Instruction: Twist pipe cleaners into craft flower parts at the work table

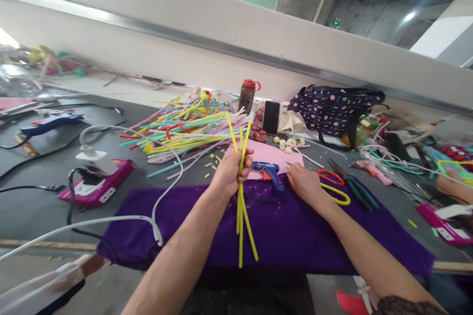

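Observation:
My left hand (233, 171) is closed around several yellow pipe cleaners (241, 216), held roughly upright. Their ends fan out above and below the fist. On the right, my right hand (305, 183) has its fingers closed over the middle of a pair of scissors (342, 200) with red and yellow handles. The handles stick out beyond the palm, and a blade tip seems to show past the fingertips. Between the hands, a blue glue gun (272, 172) lies on a pink sheet (291, 159) and a purple cloth (295, 236).
Behind lies a heap of coloured pipe cleaners (195, 133), with a bottle (247, 96) and a phone (271, 118). Pliers (356, 187) rest right of the scissors. White cable (121, 217) and a magenta power strip (99, 184) sit left. Another person's hand (454, 184) is far right.

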{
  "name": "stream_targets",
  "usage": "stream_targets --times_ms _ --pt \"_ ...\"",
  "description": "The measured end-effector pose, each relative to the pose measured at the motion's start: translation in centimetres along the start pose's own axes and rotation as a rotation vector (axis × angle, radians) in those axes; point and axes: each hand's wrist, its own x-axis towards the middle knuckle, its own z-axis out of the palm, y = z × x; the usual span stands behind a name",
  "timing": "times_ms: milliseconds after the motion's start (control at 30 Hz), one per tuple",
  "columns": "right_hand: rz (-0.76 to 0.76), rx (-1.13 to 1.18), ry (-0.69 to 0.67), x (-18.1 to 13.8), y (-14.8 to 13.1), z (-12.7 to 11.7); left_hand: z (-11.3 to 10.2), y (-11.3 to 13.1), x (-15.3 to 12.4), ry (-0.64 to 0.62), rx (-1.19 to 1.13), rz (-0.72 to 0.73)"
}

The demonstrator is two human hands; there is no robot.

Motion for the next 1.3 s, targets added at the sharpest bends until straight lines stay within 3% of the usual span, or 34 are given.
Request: stream_targets --times_ms 133,300,400,500,633,900,1300 --pt "0.016 0.261 0.043 0.1 0.1 -1.0 0.4 -0.1 -0.3 -0.042 0.071 -0.030" --pt "0.007 1.011 0.141 1.4 -2.2 -4.9 1.3 -1.0 -0.7 -0.014 0.355 0.068" --pt "0.023 1.424 0.058 2.4 -4.6 -6.2 1.3 -1.7 -0.7 -0.008 0.494 0.103" --pt "0.132 1.655 0.008 3.1 -6.1 -6.0 1.2 -2.0 -0.8 -0.049 0.558 0.104" --pt "0.245 1.737 0.019 3.3 -6.2 -4.9 1.4 -1.8 -1.4 -0.135 0.594 0.068" --pt "0.250 1.693 0.013 2.9 -5.7 -4.8 1.6 -1.5 -1.9 -0.345 0.504 -0.183" --pt "0.289 1.898 0.035 3.0 -5.5 -4.5 1.8 -1.8 -2.0 -0.381 0.489 -0.204"
